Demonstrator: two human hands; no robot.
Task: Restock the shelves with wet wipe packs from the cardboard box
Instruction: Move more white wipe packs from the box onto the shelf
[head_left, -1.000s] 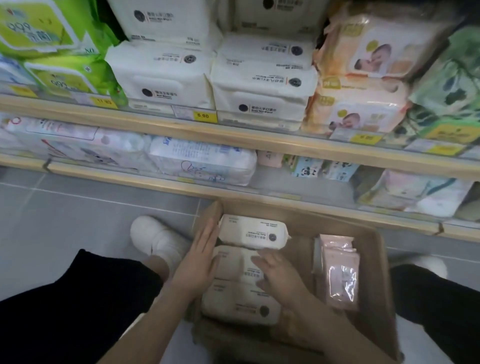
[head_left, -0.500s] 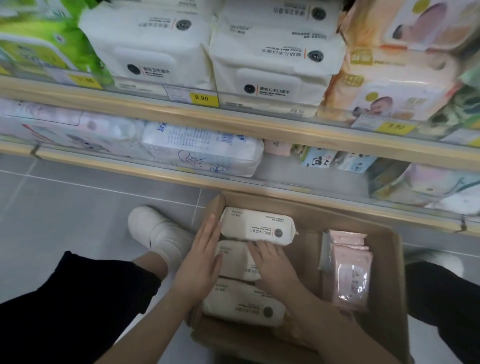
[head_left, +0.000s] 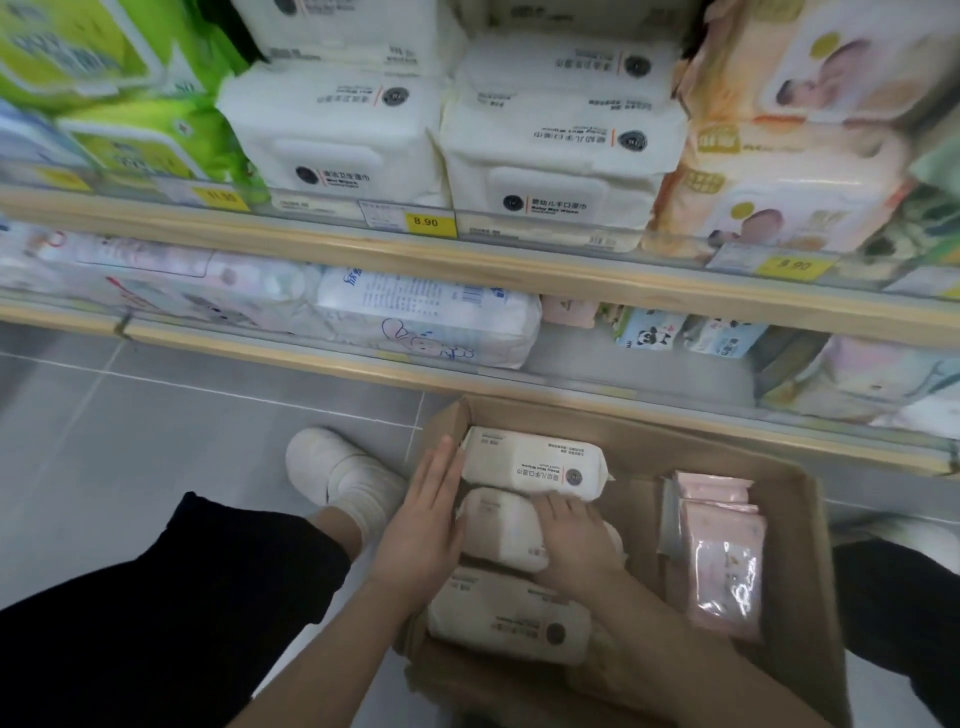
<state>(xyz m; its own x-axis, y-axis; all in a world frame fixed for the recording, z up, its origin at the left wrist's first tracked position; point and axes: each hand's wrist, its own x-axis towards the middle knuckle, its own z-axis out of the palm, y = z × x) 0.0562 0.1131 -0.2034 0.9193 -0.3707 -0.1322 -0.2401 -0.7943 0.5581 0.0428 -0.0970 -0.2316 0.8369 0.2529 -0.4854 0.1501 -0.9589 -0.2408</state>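
A cardboard box (head_left: 795, 571) sits on the floor below the shelves. Its left half holds three cream wet wipe packs in a row: a far pack (head_left: 535, 462), a middle pack (head_left: 498, 527) and a near pack (head_left: 509, 616). My left hand (head_left: 423, 525) lies flat with straight fingers against the left ends of the far and middle packs. My right hand (head_left: 576, 545) rests on the right side of the middle pack, its fingers bent over it and their tips under the far pack's edge. Pink packs (head_left: 719, 561) stand on edge at the box's right.
The upper shelf (head_left: 467, 260) carries stacked white wipe packs (head_left: 561, 156), green packs at left and peach baby packs at right, with yellow price tags. The lower shelf (head_left: 311, 358) holds larger soft bundles and small panda packs. My white shoe (head_left: 322, 467) is left of the box.
The far pack has tipped up slightly and my right fingers have slid further along the middle pack. The camera has tilted a little; my left hand stays against the packs.
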